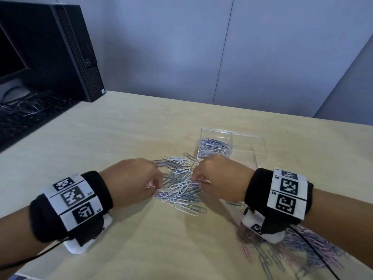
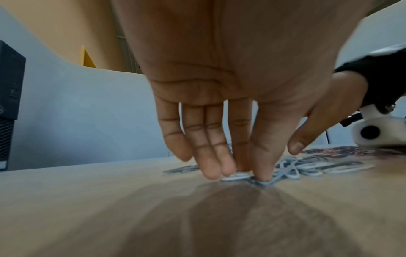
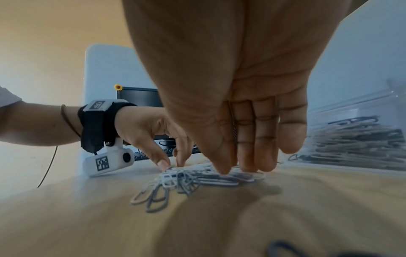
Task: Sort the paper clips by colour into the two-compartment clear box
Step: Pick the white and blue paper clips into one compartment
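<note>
A loose pile of white and grey paper clips (image 1: 179, 186) lies mid-table between my hands. My left hand (image 1: 156, 185) reaches into its left edge; in the left wrist view my left hand (image 2: 243, 175) pinches a white clip (image 2: 236, 177) between thumb and fingertips, flat on the table. My right hand (image 1: 198, 179) works the pile's right side; in the right wrist view my right hand (image 3: 236, 171) has thumb and fingertips closed on grey clips (image 3: 241, 175). The clear box (image 1: 260, 138) stands just beyond my right hand. Its left compartment holds white and grey clips (image 1: 215, 147).
A second heap of pink and grey clips (image 1: 292, 253) lies under my right forearm at the near right. A black computer tower (image 1: 80, 51), a monitor and tangled cables (image 1: 26, 110) fill the far left. Grey partition panels back the table.
</note>
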`<control>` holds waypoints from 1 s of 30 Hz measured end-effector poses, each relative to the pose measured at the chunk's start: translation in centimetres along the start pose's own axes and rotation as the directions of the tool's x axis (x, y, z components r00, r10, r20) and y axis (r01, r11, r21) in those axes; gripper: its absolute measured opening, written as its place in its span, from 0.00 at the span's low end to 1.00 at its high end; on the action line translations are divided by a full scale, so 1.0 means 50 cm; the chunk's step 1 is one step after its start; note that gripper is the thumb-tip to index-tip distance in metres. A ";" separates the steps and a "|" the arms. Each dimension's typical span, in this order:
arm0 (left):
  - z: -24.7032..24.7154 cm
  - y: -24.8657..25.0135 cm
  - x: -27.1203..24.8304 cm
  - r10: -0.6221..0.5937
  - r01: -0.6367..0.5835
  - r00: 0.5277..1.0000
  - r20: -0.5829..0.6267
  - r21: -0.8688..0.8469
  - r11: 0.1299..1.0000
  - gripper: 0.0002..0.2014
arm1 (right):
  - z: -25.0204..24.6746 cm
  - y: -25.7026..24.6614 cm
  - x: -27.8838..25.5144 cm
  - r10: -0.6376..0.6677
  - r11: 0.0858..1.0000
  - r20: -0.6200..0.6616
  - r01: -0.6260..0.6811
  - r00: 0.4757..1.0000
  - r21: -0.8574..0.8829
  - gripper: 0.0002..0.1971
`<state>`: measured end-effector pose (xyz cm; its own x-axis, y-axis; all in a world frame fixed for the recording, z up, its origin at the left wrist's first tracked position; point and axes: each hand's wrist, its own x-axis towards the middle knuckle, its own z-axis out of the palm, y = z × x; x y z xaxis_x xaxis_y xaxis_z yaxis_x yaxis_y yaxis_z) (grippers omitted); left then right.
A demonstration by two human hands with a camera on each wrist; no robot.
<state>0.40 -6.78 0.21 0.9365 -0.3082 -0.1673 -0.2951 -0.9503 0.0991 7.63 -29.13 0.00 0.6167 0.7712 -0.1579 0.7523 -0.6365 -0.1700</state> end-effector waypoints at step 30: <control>0.014 -0.016 -0.042 -0.032 0.032 0.999 -0.001 -0.117 0.993 0.04 | -0.032 0.038 -0.003 0.078 0.997 0.005 -0.078 0.997 -0.017 0.15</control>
<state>-1.46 -5.38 -0.19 0.9456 -0.2776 -0.1698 -0.2409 -0.9479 0.2082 9.36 -30.43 1.24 0.6726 0.7190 -0.1751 0.7057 -0.6944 -0.1404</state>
